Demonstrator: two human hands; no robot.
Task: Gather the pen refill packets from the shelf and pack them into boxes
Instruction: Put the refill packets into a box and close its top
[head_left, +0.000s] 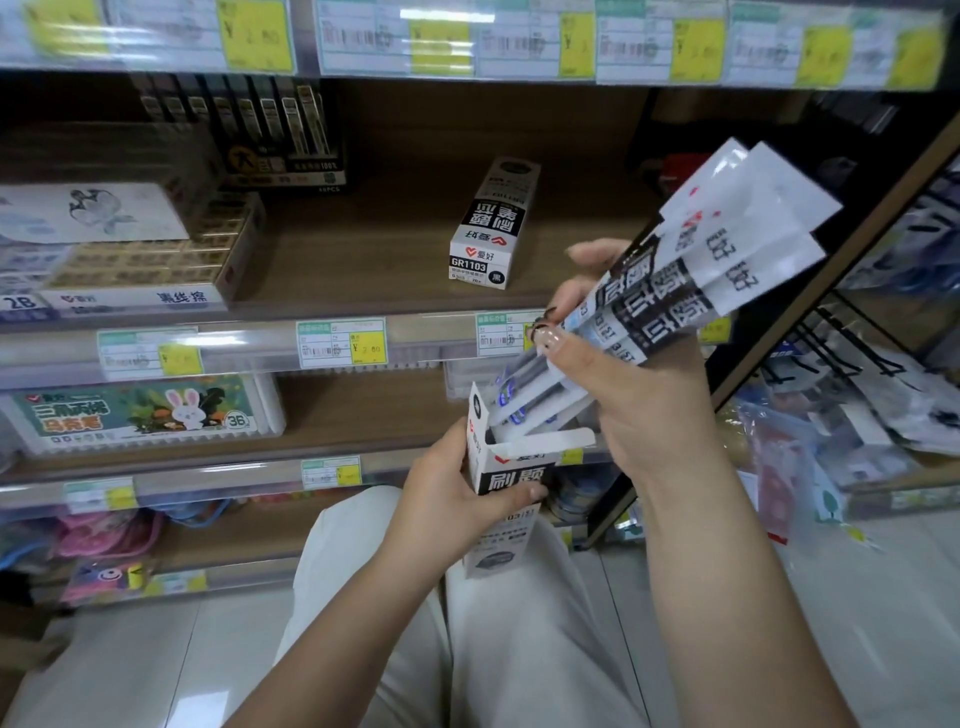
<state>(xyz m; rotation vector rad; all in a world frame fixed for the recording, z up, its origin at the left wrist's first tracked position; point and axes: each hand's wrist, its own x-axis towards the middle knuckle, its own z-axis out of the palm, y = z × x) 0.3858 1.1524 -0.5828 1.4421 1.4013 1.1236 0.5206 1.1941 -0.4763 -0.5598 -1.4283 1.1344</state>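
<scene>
Stationery shelf (363, 244), one closed box (493, 223) at 12 o'clock. Left hand (457, 483) grips open box (506, 478); right hand (639, 395) clasps refill packets (691, 270), tips entering. Advise squaring the bundle and sliding straight down.

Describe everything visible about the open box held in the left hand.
The open box is a slim white-and-black printed carton, apparently cardboard, with a red logo. It is held roughly upright over the lap, top flaps open. The left hand grips its upper part. The lower ends of the refill packets, held by the right hand, enter its mouth.
</scene>
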